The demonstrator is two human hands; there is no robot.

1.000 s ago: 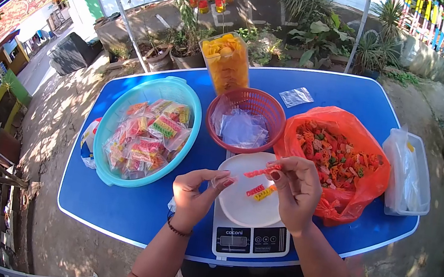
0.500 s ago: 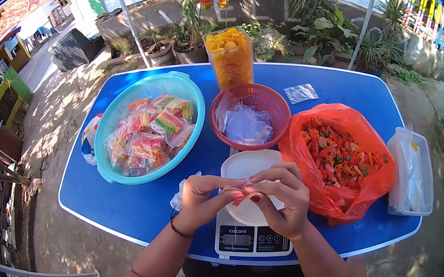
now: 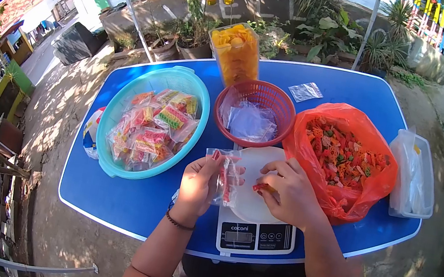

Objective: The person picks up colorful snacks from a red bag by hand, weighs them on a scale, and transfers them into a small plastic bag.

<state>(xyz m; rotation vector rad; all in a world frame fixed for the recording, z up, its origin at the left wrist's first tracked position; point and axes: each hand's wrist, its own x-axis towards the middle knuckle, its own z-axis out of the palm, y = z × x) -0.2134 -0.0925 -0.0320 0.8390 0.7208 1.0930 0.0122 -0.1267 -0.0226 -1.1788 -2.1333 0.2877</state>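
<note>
My left hand (image 3: 199, 185) pinches a small clear plastic bag (image 3: 228, 182) with red pieces inside, held upright over the left side of the white scale plate (image 3: 252, 167). To its right, my right hand (image 3: 290, 193) has its fingers closed on a small red piece (image 3: 265, 188) above the same plate. Under the plate is the white digital scale (image 3: 285, 250) with a black panel. A red plastic bag (image 3: 356, 205) full of small red and orange pieces lies open beside my right hand.
A turquoise basket (image 3: 203, 96) of filled packets stands left. Behind the scale are a red basket (image 3: 292, 113) of clear bags and a container of yellow pieces (image 3: 237, 58). A clear packet (image 3: 305, 92) and a clear tub (image 3: 429, 193) lie right on the blue table (image 3: 104, 201).
My hands have moved apart. The clear bag now shows upright in my left hand, and my right hand has shifted right with a red piece.
</note>
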